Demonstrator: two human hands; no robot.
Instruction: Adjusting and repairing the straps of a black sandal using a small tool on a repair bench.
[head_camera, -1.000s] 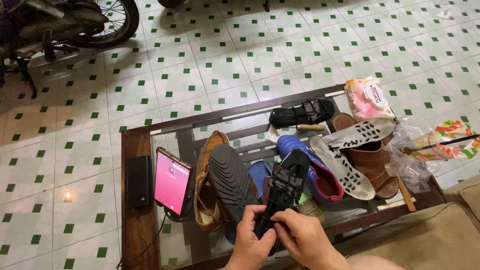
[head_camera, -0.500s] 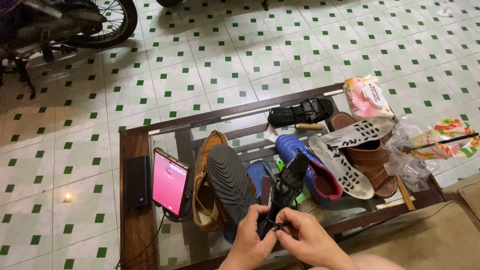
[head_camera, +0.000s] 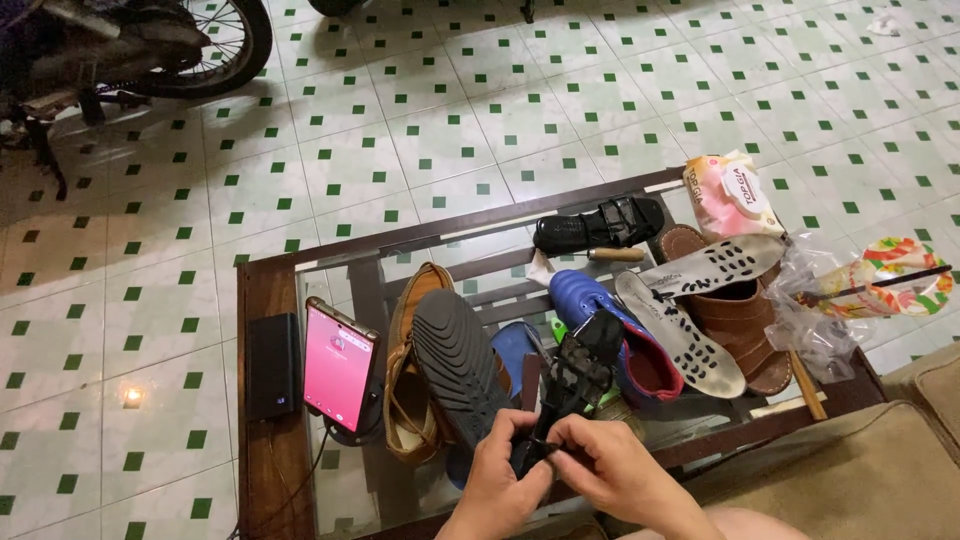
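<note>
Black and strappy, the sandal (head_camera: 578, 385) sits right in the middle, lifted above the near edge of the table, its heel end down in the hands and its toe end tipped up and away. The left hand (head_camera: 497, 487) wraps around the lower end, fingers curled shut on it. The right hand (head_camera: 618, 480) comes in from the other side, thumb and fingertips pinching a strap at that same low end. The straps look woven or ribbed, dark all over.

Just beyond the hands, a dark grey shoe sole (head_camera: 460, 362) faces up, ridged, lying against a tan leather shoe (head_camera: 408, 375). To the left a phone (head_camera: 340, 364) with a glowing pink screen stands propped, and beside it a black power bank (head_camera: 273, 365) rests on the wooden rim. To the right, a blue shoe (head_camera: 610, 320), two pale insoles (head_camera: 690, 310) with dark holes, and a brown leather sandal (head_camera: 740, 325) crowd together. Farther back lies another black sandal (head_camera: 600, 226), and a pink packet (head_camera: 730, 195) at the corner.

All this rests on a glass-topped table (head_camera: 262, 290) with a dark wood frame. Beyond it spreads a white tiled floor (head_camera: 420, 130) dotted with green squares, and a motorbike wheel (head_camera: 215, 45) stands at the far left.
</note>
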